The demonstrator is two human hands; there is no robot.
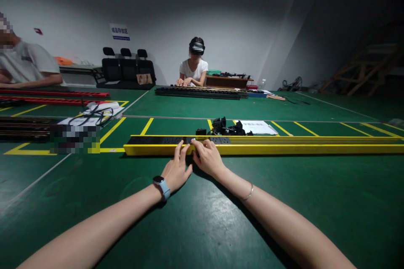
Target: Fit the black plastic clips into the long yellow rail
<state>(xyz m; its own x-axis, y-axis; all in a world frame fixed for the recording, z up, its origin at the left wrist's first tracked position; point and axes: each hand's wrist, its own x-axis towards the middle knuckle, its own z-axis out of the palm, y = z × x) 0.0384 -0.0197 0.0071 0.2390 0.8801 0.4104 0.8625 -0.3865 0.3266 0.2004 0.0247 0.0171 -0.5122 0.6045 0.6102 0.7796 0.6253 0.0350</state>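
A long yellow channel (284,149) lies across the green floor in front of me, with black socket modules (158,140) set in its left part. My left hand (176,170), a pale blue watch on the wrist, rests with fingers stretched onto the channel's near edge. My right hand (206,157), a thin bracelet on the wrist, lies beside it with fingers curled over the channel; whether they pinch anything is hidden. A heap of loose black parts (225,127) sits just behind the channel, by a white sheet of paper (259,127).
Another person (193,67) sits across the floor at a long black strip (198,92). A second person's arm (28,71) leans at the far left over red strips (53,96). Black cables on papers (94,115), black chairs (126,67), wooden frames (362,71) at right.
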